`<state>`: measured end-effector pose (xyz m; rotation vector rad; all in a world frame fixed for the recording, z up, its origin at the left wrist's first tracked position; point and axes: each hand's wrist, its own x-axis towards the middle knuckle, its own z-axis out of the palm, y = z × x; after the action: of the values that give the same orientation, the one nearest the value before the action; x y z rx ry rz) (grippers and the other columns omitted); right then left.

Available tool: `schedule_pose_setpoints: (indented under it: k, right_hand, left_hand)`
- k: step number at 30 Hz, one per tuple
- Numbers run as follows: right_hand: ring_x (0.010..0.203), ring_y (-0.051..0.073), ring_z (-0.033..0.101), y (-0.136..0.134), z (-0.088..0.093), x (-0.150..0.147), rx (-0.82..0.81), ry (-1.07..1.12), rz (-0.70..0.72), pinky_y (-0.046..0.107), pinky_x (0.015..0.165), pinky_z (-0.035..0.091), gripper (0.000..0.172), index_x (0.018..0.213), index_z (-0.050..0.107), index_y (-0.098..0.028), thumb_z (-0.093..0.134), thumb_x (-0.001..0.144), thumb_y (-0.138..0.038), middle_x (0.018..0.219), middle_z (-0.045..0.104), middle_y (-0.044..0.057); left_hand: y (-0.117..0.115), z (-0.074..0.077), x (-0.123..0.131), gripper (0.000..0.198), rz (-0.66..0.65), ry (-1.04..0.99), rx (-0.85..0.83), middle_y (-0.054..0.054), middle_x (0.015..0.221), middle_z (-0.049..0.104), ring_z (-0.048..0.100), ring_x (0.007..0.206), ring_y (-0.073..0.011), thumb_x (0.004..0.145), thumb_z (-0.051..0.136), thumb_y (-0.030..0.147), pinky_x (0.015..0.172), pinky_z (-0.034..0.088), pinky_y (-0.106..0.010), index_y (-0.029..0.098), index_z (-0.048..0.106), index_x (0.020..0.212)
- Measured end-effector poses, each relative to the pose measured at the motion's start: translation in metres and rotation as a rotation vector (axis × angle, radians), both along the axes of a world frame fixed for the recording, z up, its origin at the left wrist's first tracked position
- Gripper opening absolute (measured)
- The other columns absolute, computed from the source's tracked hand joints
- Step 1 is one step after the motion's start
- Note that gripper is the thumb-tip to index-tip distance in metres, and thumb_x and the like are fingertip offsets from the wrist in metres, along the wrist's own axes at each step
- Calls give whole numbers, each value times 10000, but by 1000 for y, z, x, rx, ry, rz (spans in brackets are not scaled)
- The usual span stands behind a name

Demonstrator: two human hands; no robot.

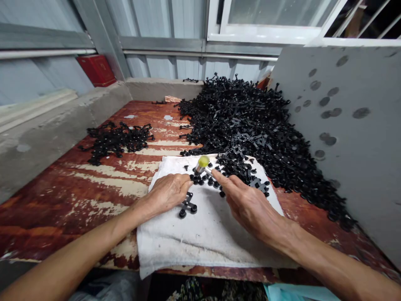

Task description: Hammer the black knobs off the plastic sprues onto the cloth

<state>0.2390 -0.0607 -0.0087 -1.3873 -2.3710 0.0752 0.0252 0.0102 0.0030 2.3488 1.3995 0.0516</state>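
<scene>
A small hammer [204, 162] with a yellow-green face and a metal head is in my right hand [250, 202], the index finger stretched along its handle. The hammer head is over black parts on a white cloth [206, 238]. My left hand [171, 190] is closed, with its fingers pressed on a black linked part [188, 205] that has round knobs at its ends. That part lies partly under the fingers. Several loose black knobs [210, 181] stand just beyond, beside the hammer head.
A large heap of black linked parts [238, 113] covers the back right, against a grey spotted board [344, 125]. A smaller pile [117, 140] lies at left on the worn red-brown table [103, 200]. A red box [96, 70] sits on the concrete ledge.
</scene>
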Motion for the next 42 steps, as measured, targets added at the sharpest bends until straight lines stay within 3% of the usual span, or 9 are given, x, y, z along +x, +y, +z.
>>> schedule_pose_setpoints:
  k: [10,18,22,25,28,30,34,38,42]
  right_hand:
    - [563,155,498,0,-2,0,49,55,-36,281,521,444,700,1504,272,-178,331,829,-4,829,526,49]
    - [565,160,520,0,-4,-2,-102,62,-45,296,542,455,700,1467,340,-141,348,782,1,877,597,86]
    - [675,185,572,2,7,-6,-209,248,-65,337,679,493,429,1270,512,-140,374,865,-102,815,615,61]
    - [574,141,516,4,15,-13,-462,600,-106,262,556,459,151,972,570,-176,486,888,-270,688,565,-1]
    - [385,81,359,4,13,-20,-834,865,-103,192,358,299,222,779,518,-206,610,815,-405,496,438,-83]
    - [344,69,315,1,8,-24,-901,935,-115,182,327,266,269,748,497,-214,587,814,-459,456,404,-100]
    - [348,66,297,-8,1,-31,-854,1029,-183,173,335,279,239,763,470,-226,520,850,-443,462,384,-111]
    - [372,72,326,-13,0,-41,-821,1073,-205,174,349,278,200,746,444,-231,547,833,-378,470,385,-109]
    - [390,73,339,-11,0,-50,-777,1094,-226,174,350,272,198,740,433,-231,550,827,-365,491,400,-102]
  left_hand:
    - [-1,-1,-1,299,10,24,-9,14,589,469,437,543,-150,926,335,310,555,242,-264,209,480,684]
    - [-2,-4,-5,275,19,44,0,18,596,459,433,550,-149,934,338,317,556,246,-264,212,490,731]
    - [-8,1,-8,276,5,12,-6,33,583,424,407,537,-135,927,349,337,551,238,-264,211,465,710]
    - [-20,8,-2,279,-94,-78,-32,37,588,429,409,545,-131,927,338,350,560,257,-265,213,474,725]
    - [-34,13,4,268,-216,-162,-16,21,622,470,454,593,-140,913,326,300,603,314,-275,209,473,708]
    - [-40,11,3,245,-156,-248,45,-11,730,550,524,715,-168,905,349,328,684,375,-293,208,508,761]
    - [-42,3,-9,375,225,-416,57,-54,878,601,562,804,-211,869,394,525,722,426,-335,190,496,1004]
    - [-40,5,-10,409,273,-495,-299,33,604,527,483,538,-160,823,367,576,531,372,-281,192,444,940]
    - [-43,8,-1,425,375,-546,-306,22,625,592,503,525,-153,779,410,558,512,368,-263,191,408,993]
